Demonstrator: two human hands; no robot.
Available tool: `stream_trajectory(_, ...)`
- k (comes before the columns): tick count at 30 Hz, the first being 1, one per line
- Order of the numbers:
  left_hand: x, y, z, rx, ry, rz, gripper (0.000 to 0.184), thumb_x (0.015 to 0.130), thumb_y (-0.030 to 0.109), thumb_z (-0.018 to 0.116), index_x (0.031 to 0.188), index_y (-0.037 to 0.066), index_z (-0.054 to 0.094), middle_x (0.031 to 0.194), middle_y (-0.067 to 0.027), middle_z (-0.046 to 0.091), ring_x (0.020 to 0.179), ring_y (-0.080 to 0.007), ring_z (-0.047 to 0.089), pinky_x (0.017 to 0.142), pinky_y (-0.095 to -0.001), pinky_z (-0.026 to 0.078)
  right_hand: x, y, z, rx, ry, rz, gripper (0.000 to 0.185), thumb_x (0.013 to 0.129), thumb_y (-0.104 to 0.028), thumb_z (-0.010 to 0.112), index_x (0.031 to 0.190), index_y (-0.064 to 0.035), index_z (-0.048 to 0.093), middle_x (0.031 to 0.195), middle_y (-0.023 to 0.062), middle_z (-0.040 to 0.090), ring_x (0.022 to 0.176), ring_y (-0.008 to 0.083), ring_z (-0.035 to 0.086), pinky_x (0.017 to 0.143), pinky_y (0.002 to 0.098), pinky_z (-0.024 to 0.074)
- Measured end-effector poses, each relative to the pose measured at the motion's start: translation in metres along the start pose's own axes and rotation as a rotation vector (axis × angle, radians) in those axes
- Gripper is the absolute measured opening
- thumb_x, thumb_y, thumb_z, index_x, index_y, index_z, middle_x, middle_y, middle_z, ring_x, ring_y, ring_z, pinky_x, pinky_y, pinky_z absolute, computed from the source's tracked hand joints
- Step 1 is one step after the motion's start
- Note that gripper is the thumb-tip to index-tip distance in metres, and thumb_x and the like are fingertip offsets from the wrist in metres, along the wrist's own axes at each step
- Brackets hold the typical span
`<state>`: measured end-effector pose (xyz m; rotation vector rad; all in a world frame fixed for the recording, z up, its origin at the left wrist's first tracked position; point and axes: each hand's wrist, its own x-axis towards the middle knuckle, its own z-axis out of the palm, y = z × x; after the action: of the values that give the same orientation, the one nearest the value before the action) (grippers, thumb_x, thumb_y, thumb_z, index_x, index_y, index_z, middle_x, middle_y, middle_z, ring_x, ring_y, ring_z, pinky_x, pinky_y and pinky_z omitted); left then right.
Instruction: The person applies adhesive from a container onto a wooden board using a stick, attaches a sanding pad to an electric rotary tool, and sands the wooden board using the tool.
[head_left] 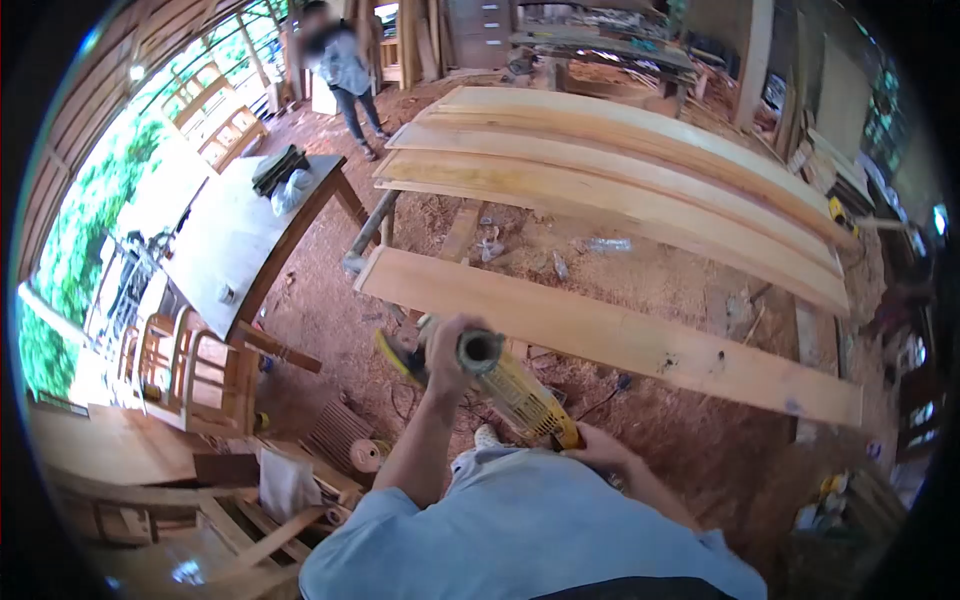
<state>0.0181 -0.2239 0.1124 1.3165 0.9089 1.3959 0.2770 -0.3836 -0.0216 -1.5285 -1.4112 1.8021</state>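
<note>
A yellow angle grinder (515, 395) with a vented body is held in front of my blue shirt, above the floor. My left hand (450, 352) is closed around its front end, next to a round grey opening (480, 347). A yellow and black disc (398, 358) sticks out to the left beyond that hand. My right hand (602, 450) grips the rear end, with its fingers partly hidden. Just ahead lies a long wooden board (600, 330), apart from the tool.
Several more planks (600, 180) lie side by side beyond, on supports. A table (225, 240) with bags on it stands at left, near a wooden chair frame (185, 375). Scrap wood (240, 530) is piled at lower left. A person (340, 75) stands at the back.
</note>
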Motion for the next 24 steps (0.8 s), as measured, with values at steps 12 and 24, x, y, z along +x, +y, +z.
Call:
stream_trajectory(12, 0.128, -0.123, 0.226, 0.469, -0.344, 0.270, 0.025, 0.091, 0.019, 0.045, 0.085, 0.000, 0.059, 0.079, -0.0231, 0.062, 0.078, -0.0410, 0.060, 0.073, -0.0483, 0.046, 0.004, 0.023, 0.032, 0.140, 0.775, -0.087, 0.049, 0.068, -0.005, 0.076, 0.106, 0.0013, 0.046, 0.083, 0.0094, 0.059, 0.054, 0.0189, 0.060, 0.049, 0.0345, 0.0508)
stream_trajectory(24, 0.088, 0.073, 0.191, 0.145, -0.292, 0.554, 0.021, 0.095, 0.011, 0.046, 0.092, 0.002, 0.065, 0.091, -0.0103, 0.065, 0.089, -0.0262, 0.060, 0.084, -0.0346, 0.045, 0.019, 0.066, 0.024, 0.584, 0.578, -0.038, 0.036, 0.061, 0.005, 0.076, 0.087, -0.0070, 0.054, 0.071, -0.0001, 0.055, 0.059, 0.0141, 0.054, 0.055, 0.0315, 0.0466)
